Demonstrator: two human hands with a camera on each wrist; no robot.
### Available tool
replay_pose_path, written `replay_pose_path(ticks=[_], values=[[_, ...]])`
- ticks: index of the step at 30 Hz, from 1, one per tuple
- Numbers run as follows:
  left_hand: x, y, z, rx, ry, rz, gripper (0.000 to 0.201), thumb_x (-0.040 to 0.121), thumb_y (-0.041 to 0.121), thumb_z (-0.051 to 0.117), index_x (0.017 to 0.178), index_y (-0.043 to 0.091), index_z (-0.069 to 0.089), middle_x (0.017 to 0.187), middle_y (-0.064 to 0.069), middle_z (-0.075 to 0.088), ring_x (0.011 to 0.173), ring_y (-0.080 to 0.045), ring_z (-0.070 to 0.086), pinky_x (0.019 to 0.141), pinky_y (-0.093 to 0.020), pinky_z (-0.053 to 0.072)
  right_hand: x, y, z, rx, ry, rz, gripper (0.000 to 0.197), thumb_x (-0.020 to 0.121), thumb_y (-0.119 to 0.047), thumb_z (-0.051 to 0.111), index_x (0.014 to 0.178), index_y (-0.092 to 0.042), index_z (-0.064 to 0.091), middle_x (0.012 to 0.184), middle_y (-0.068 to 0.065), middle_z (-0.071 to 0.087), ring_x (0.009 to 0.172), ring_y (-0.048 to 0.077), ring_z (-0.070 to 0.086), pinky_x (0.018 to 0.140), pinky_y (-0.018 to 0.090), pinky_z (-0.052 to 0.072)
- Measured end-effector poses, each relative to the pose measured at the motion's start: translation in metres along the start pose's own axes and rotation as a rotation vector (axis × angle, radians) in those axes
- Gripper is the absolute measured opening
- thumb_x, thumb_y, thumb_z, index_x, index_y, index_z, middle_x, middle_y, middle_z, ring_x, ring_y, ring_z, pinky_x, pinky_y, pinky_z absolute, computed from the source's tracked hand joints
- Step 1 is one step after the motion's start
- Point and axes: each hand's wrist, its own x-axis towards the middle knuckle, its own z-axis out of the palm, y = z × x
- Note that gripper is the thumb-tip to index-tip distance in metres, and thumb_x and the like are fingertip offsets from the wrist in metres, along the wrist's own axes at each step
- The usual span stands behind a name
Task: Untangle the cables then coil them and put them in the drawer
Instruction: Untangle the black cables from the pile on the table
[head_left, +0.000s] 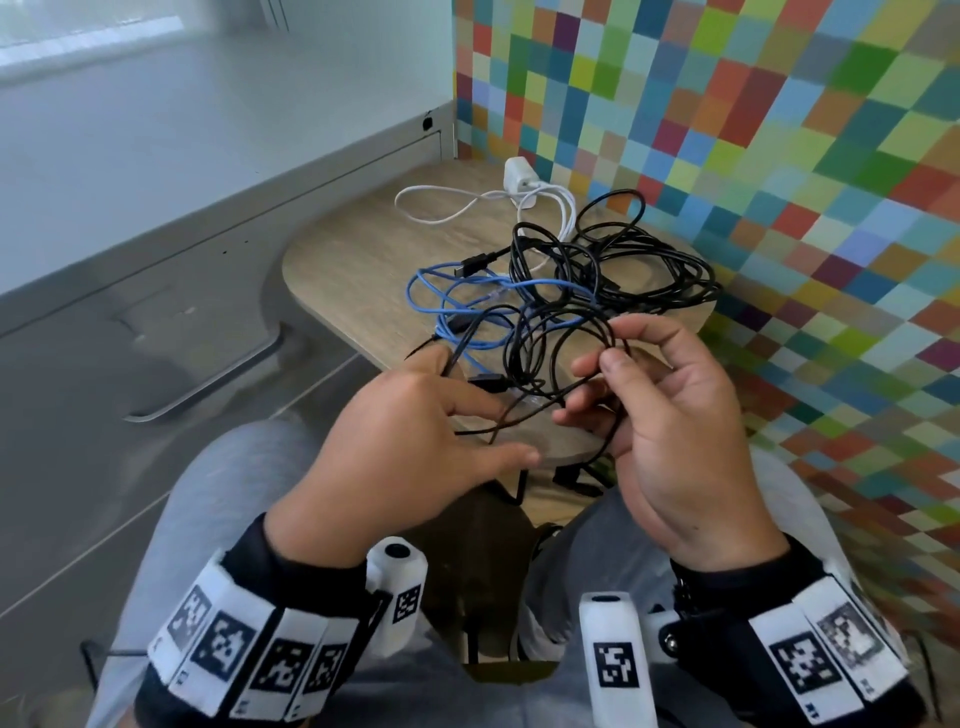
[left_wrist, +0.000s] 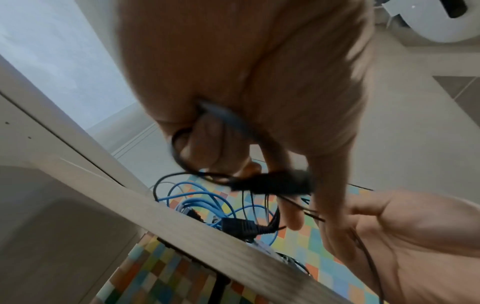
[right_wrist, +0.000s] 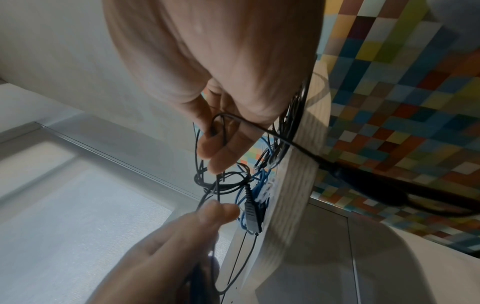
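Note:
A tangle of black cables (head_left: 613, 260), a blue cable (head_left: 457, 291) and a white cable (head_left: 441, 208) with its charger (head_left: 519, 174) lies on a small wooden table (head_left: 343, 260). My right hand (head_left: 613, 345) pinches a thin black cable loop (right_wrist: 221, 181) between thumb and forefinger, lifted over the table's near end. My left hand (head_left: 483, 410) is just left of it, fingers partly spread. In the left wrist view, curled fingers (left_wrist: 213, 148) hold a black cable with a plug (left_wrist: 272, 183). The blue cable (left_wrist: 202, 197) shows behind the table edge.
A grey cabinet with a closed drawer front (head_left: 130, 322) and recessed handle (head_left: 208, 384) stands left of the table. A multicoloured checkered wall (head_left: 779, 156) runs along the right. My grey-trousered knees (head_left: 218, 493) are under the table's near edge.

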Motion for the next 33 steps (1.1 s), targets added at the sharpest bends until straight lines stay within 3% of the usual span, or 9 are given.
replay_pose_path(ticks=[3, 7, 10, 13, 16, 21, 25, 31, 33], values=[[0.001, -0.002, 0.004, -0.137, 0.138, 0.079, 0.010, 0.085, 0.049, 0.077, 0.091, 0.041, 0.081, 0.079, 0.011, 0.050, 0.074, -0.008, 0.054, 0.063, -0.021, 0.039, 0.000, -0.002, -0.001, 0.001, 0.008, -0.006, 0.022, 0.104, 0.005, 0.049, 0.109, -0.014, 0.060, 0.083, 0.010, 0.070, 0.065, 0.022, 0.064, 0.065, 0.041, 0.060], [0.004, -0.005, -0.004, -0.523, 0.313, 0.108, 0.014, 0.094, 0.032, 0.069, 0.102, 0.029, 0.081, 0.074, 0.010, 0.053, 0.072, -0.005, 0.049, 0.069, -0.021, 0.040, 0.003, -0.003, -0.004, 0.009, 0.030, 0.001, 0.024, 0.104, 0.005, 0.048, 0.108, -0.015, 0.060, 0.080, 0.007, 0.070, 0.063, 0.020, 0.063, 0.064, 0.040, 0.060], [0.006, -0.003, -0.006, -0.781, 0.415, 0.082, 0.020, 0.097, 0.040, 0.065, 0.088, 0.033, 0.081, 0.073, -0.020, 0.050, 0.067, -0.031, 0.042, 0.061, -0.044, 0.031, 0.002, -0.001, -0.003, -0.024, 0.010, 0.009, 0.022, 0.104, 0.005, 0.050, 0.109, -0.014, 0.060, 0.081, 0.009, 0.069, 0.061, 0.020, 0.063, 0.064, 0.042, 0.060], [0.008, -0.004, -0.009, -0.971, 0.468, -0.011, 0.027, 0.101, 0.037, 0.062, 0.082, 0.028, 0.080, 0.076, -0.016, 0.049, 0.062, -0.016, 0.040, 0.059, -0.036, 0.026, 0.002, 0.002, -0.003, -0.110, 0.005, 0.012, 0.022, 0.104, 0.005, 0.051, 0.112, -0.013, 0.060, 0.081, 0.006, 0.070, 0.059, 0.019, 0.062, 0.066, 0.046, 0.061], [0.010, -0.008, -0.009, -0.978, 0.463, -0.035, 0.034, 0.102, 0.026, 0.054, 0.078, 0.028, 0.078, 0.084, -0.006, 0.058, 0.069, -0.006, 0.047, 0.062, -0.022, 0.037, 0.005, 0.001, -0.006, -0.082, 0.033, 0.040, 0.025, 0.104, 0.004, 0.051, 0.115, -0.015, 0.061, 0.081, 0.005, 0.069, 0.060, 0.017, 0.061, 0.066, 0.044, 0.060], [0.011, -0.009, -0.013, -1.110, 0.449, -0.118, 0.029, 0.085, 0.016, 0.054, 0.058, 0.023, 0.060, 0.065, -0.001, 0.053, 0.067, -0.021, 0.045, 0.064, -0.032, 0.036, 0.008, 0.001, -0.009, -0.040, 0.093, 0.047, 0.035, 0.101, 0.001, 0.056, 0.126, -0.022, 0.064, 0.078, -0.002, 0.063, 0.065, 0.011, 0.056, 0.062, 0.033, 0.058], [0.015, -0.017, -0.013, -1.003, 0.512, -0.130, 0.022, 0.079, 0.016, 0.058, 0.058, 0.022, 0.062, 0.065, 0.000, 0.057, 0.078, -0.027, 0.048, 0.076, -0.036, 0.038, 0.009, 0.004, -0.008, -0.052, 0.089, 0.028, 0.029, 0.101, 0.003, 0.054, 0.106, -0.018, 0.074, 0.077, -0.007, 0.060, 0.070, 0.008, 0.054, 0.070, 0.038, 0.056], [0.014, -0.014, -0.007, -0.728, 0.447, -0.126, 0.018, 0.093, 0.014, 0.070, 0.077, 0.022, 0.076, 0.110, -0.003, 0.066, 0.101, -0.002, 0.064, 0.089, -0.019, 0.048, 0.008, 0.003, -0.006, 0.049, 0.021, 0.034, 0.025, 0.106, -0.004, 0.047, 0.099, -0.011, 0.070, 0.079, 0.001, 0.060, 0.072, 0.008, 0.057, 0.067, 0.038, 0.058], [0.013, -0.016, -0.004, -0.608, 0.417, -0.137, 0.007, 0.089, 0.028, 0.076, 0.082, 0.027, 0.077, 0.120, 0.007, 0.063, 0.115, 0.000, 0.061, 0.100, -0.027, 0.050, 0.006, 0.004, -0.007, 0.075, -0.020, 0.038, 0.022, 0.106, -0.008, 0.046, 0.104, -0.009, 0.069, 0.079, 0.003, 0.059, 0.075, 0.012, 0.056, 0.067, 0.037, 0.058]])
